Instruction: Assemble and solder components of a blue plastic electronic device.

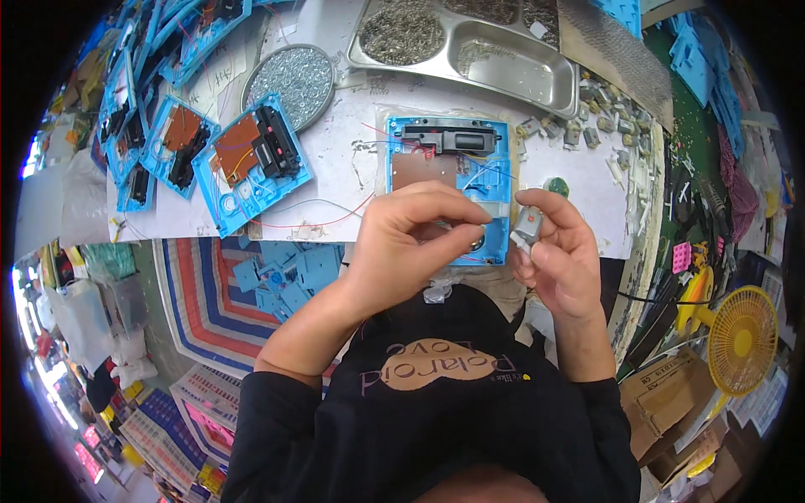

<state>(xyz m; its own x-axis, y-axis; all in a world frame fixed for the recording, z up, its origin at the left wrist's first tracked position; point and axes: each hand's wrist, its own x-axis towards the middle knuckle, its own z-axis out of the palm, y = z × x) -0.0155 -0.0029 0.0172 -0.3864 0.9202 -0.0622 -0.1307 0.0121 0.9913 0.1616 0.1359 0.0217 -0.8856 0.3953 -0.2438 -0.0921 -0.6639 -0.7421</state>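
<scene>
In front of me lies an open blue plastic casing [500, 172], with a black module [449, 138], a brown circuit board [419, 168] and thin wires inside. My left hand [411, 230] is over its lower half, thumb and forefinger pinched close together; whatever is between the tips is too small or hidden to name. At the casing's right edge, my right hand [562, 251] is closed on a small grey motor [528, 223] with a red mark and a white end. Part of the casing is hidden under my left hand.
Similar filled casings [251, 159] are stacked at the left, beside a round dish of screws [289, 84]. A steel compartment tray [511, 71] of small metal parts stands at the back. Several loose motors [591, 134] lie right. A yellow fan [742, 339] is at far right.
</scene>
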